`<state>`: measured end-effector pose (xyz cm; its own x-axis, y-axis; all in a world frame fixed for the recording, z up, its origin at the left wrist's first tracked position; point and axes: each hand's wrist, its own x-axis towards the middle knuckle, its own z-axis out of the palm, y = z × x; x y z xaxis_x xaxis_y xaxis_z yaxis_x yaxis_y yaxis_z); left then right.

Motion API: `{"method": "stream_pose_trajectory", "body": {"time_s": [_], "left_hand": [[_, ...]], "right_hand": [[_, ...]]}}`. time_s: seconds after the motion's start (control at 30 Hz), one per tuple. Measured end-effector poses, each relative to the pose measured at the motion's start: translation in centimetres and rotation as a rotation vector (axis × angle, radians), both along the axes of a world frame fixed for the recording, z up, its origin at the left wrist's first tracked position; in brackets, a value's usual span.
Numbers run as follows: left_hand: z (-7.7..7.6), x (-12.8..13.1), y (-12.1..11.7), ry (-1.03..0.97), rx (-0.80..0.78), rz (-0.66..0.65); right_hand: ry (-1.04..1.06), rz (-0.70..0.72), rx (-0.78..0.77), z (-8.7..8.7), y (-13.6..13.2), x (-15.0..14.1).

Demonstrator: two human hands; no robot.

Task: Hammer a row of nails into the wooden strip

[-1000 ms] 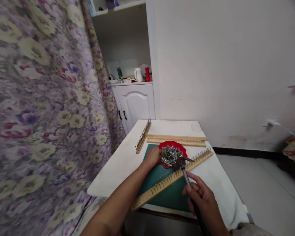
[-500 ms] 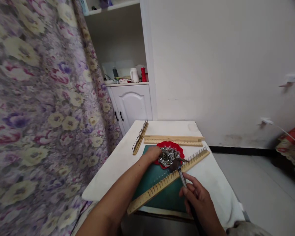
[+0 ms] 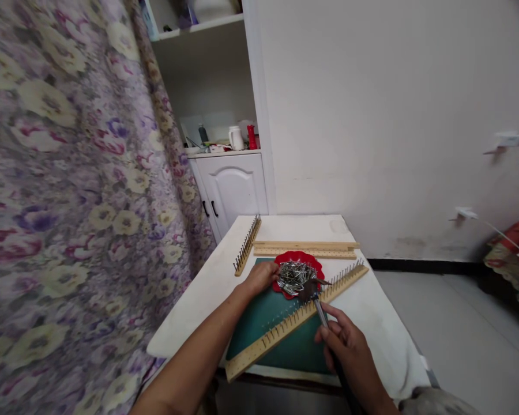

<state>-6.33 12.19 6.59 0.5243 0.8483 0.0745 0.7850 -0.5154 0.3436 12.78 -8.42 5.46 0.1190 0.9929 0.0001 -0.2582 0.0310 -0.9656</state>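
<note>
My right hand [image 3: 348,346] is wrapped round the handle of a claw hammer [image 3: 321,314]. The hammer's dark head hovers over a wooden strip [image 3: 259,349] with a long row of nails standing in it; the strip's near left end carries no nails. My left hand [image 3: 262,276] is at the left rim of a red scalloped dish [image 3: 320,268]. Its fingers are pinched together, and what they hold, if anything, is too small to make out. A heap of loose silver nails [image 3: 294,274] fills the dish. Beneath strip and dish lies a green mat [image 3: 246,325].
Another nail-studded strip [image 3: 246,248] lies at the table's far left. Behind the dish rest pale wooden strips [image 3: 303,246]. A white cloth covers the table [image 3: 185,311]. A floral curtain [image 3: 90,202] hangs on the left, and a white cabinet [image 3: 231,187] stands behind.
My left hand has drawn back slightly from the nails toward the dish's left rim. My right hand and the hammer stay almost still over the strip. The view has shifted a little.
</note>
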Motion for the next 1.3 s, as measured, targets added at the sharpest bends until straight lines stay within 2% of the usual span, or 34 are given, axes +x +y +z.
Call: {"method": "stream_pose_trajectory", "body": {"time_s": [0.2, 0.3, 0.37, 0.47, 0.6, 0.7, 0.83, 0.93, 1.07, 1.17, 1.3], "left_hand": [[-0.5, -1.0, -1.5, -0.218, 0.037, 0.105], [-0.3, -1.3, -2.9, -0.328, 0.034, 0.139], [0.2, -1.2, -4.8, -0.459, -0.015, 0.145], [0.9, -0.7, -8.8, -0.765, -0.209, 0.121], [1.1, 0.6, -14.4, -0.822, -0.348, 0.1], [0.8, 1.1, -16.6, -0.802, -0.341, 0.119], [0.3, 1.1, -17.3, -0.81, -0.306, 0.078], [-0.3, 1.3, -17.5, -0.939, -0.377, 0.075], [-1.7, 2.4, -18.2, -1.194, -0.551, 0.157], [-2.6, 3.4, -18.8, -1.287, -0.547, 0.24], [-2.9, 4.4, -19.3, -1.373, -0.534, 0.272]], "right_hand": [[-0.006, 0.001, 0.022, -0.9, 0.4, -0.1], [-0.009, -0.03, 0.039, -0.9, 0.5, -0.3], [-0.003, -0.058, 0.07, -0.7, 0.5, -0.5], [0.02, -0.084, 0.1, -0.4, 0.5, -0.7], [0.015, -0.065, 0.095, -0.6, 0.4, -1.0], [0.015, -0.035, 0.09, -1.0, 0.3, -1.3], [0.031, 0.001, 0.094, -1.1, 0.0, -1.7], [0.059, 0.031, 0.103, -0.9, -0.3, -1.8], [0.106, 0.063, 0.102, -0.8, -0.4, -1.5], [0.145, 0.079, 0.101, -0.9, -0.3, -1.5], [0.139, 0.108, 0.096, -1.3, -0.5, -1.8]]}}
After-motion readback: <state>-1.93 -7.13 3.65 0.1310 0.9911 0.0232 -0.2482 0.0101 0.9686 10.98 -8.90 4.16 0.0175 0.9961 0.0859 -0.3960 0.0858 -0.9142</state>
